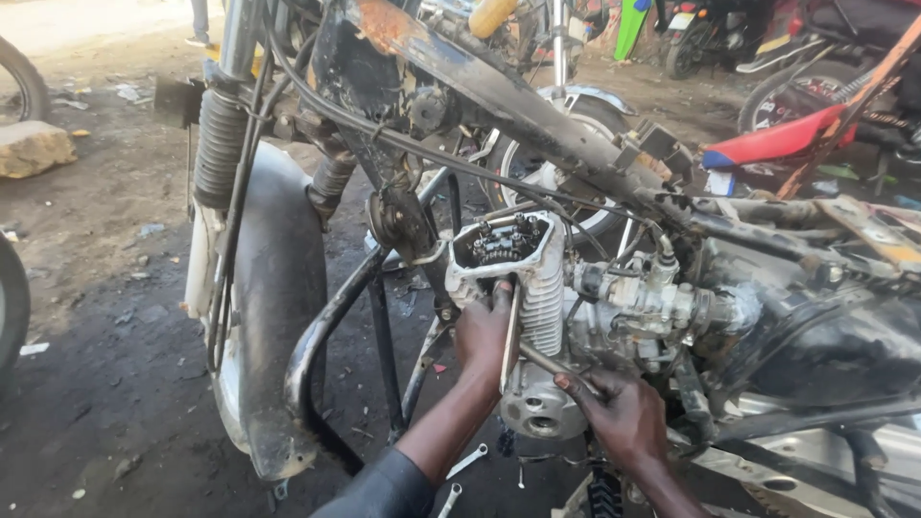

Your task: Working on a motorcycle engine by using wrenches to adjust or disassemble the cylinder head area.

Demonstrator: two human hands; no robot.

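Observation:
A stripped motorcycle stands in front of me with its engine (537, 317) exposed and the cylinder head cover off, showing the valve gear (504, 240). My left hand (483, 331) presses against the front of the finned cylinder head, fingers curled around a thin metal tool there. My right hand (619, 412) grips a metal wrench handle (547, 363) that runs up toward the cylinder. The bare rusty frame tube (499, 86) passes above the engine.
The front mudguard (273, 307) and fork (219, 144) stand to the left on dark oily ground. Loose wrenches (467, 462) lie on the ground below the engine. Other motorcycles (815, 105) are parked behind at right, a stone (34, 149) lies far left.

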